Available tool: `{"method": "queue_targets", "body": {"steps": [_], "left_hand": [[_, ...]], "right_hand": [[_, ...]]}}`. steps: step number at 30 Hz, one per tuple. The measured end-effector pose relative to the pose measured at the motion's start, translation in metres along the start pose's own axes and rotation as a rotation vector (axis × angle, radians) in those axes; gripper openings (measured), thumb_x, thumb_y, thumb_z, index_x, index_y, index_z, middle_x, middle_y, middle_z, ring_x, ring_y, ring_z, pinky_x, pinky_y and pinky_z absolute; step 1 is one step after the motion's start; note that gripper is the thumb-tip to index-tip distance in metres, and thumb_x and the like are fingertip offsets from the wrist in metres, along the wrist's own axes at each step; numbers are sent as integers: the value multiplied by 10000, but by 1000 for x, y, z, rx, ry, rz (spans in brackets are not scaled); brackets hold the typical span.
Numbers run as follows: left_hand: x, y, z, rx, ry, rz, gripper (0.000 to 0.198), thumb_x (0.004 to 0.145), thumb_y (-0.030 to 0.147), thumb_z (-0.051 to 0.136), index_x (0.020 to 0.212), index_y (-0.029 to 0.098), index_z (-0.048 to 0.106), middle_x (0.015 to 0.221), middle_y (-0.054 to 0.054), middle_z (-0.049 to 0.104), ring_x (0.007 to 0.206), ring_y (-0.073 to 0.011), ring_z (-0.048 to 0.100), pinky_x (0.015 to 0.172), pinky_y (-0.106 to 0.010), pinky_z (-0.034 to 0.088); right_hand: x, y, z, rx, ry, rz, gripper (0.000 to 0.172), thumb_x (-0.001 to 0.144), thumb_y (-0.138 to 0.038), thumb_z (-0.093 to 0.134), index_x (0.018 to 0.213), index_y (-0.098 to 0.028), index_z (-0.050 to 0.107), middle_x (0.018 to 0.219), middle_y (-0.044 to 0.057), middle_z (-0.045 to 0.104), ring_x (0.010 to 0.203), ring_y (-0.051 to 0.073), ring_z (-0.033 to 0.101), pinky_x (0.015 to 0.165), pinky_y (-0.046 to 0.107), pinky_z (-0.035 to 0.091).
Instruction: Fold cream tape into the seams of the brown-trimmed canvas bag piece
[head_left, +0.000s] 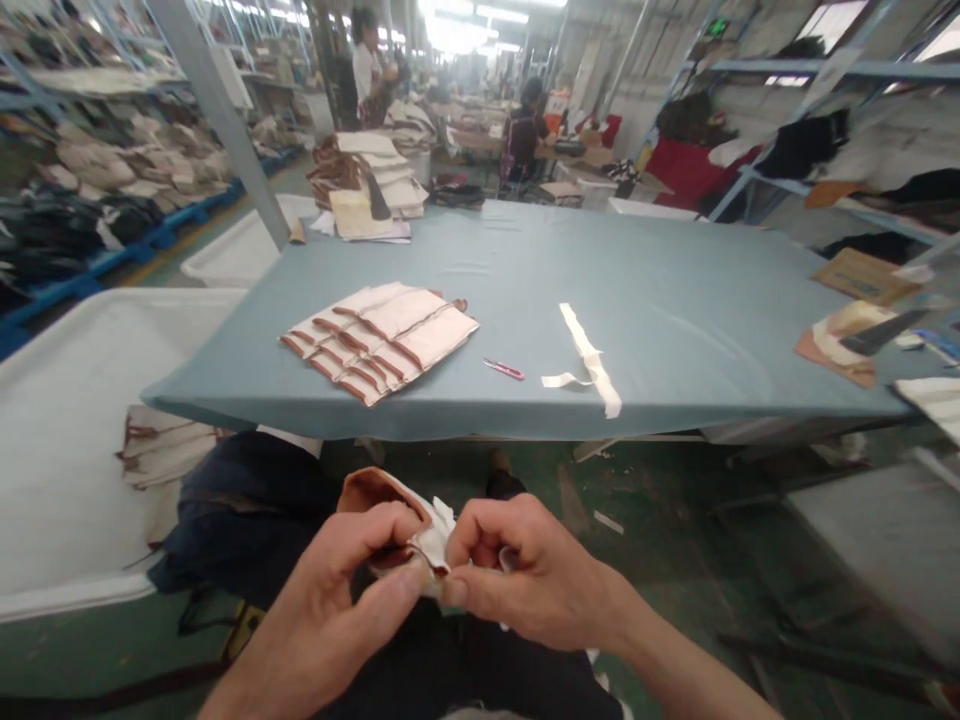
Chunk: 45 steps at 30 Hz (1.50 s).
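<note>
Holding: one cream-and-brown sewn fabric piece [435, 538], low before the near edge of the blue-covered table [675, 280], pinched by your left hand [341, 590] and right hand [529, 575], thumbs almost meeting. Its long axis appears to slant from a brown end at upper left down toward your right fingertips, most of it nearer your left hand. Beyond, tabletop: stacked cream panels with brown edging [409, 325], pink-handled thread snips [507, 370], pale fabric strip [589, 355].

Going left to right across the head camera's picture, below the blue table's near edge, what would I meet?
White bin → dark blue cloth → left hand → right hand → loose pale strip → grey panel.
</note>
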<state>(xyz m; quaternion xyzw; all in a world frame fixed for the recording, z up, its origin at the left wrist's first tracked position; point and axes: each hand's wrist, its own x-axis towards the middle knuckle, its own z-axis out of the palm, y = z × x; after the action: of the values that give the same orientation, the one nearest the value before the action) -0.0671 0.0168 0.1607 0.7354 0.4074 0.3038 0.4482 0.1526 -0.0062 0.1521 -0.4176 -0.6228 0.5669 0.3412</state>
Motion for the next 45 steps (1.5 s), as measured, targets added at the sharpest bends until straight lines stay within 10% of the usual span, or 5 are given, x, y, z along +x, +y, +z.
{"method": "queue_targets", "body": {"steps": [9, 15, 27, 45], "left_hand": [[13, 18, 2, 1, -72, 23, 311, 939, 332, 617, 669, 212, 714, 601, 13, 660, 544, -150, 600, 533, -217, 455], [13, 31, 4, 97, -64, 17, 305, 884, 283, 594, 587, 217, 622, 573, 23, 627, 509, -132, 528, 483, -205, 417], [28, 23, 10, 15, -246, -89, 333, 910, 319, 557, 630, 184, 676, 562, 28, 566, 532, -119, 491, 499, -193, 408], [27, 11, 14, 118, -279, -217, 308, 969, 341, 610, 769, 199, 796, 701, 5, 744, 647, -152, 626, 623, -205, 479]], "right_hand": [[13, -8, -23, -197, 0, -297, 235, 1047, -401, 664, 1122, -183, 709, 612, -111, 433, 500, 70, 358, 509, 201, 275], [14, -5, -34, -286, -130, -381, 126, 1050, -310, 629, 966, -216, 619, 632, -99, 477, 515, 75, 415, 529, 197, 292], [19, 21, -29, -7, -120, -325, 183, 936, -255, 604, 822, -237, 462, 625, -110, 403, 531, 69, 335, 519, 189, 286], [10, 32, -39, -94, -12, -271, 163, 952, -340, 721, 925, -192, 658, 610, -108, 460, 506, 58, 398, 514, 180, 304]]}}
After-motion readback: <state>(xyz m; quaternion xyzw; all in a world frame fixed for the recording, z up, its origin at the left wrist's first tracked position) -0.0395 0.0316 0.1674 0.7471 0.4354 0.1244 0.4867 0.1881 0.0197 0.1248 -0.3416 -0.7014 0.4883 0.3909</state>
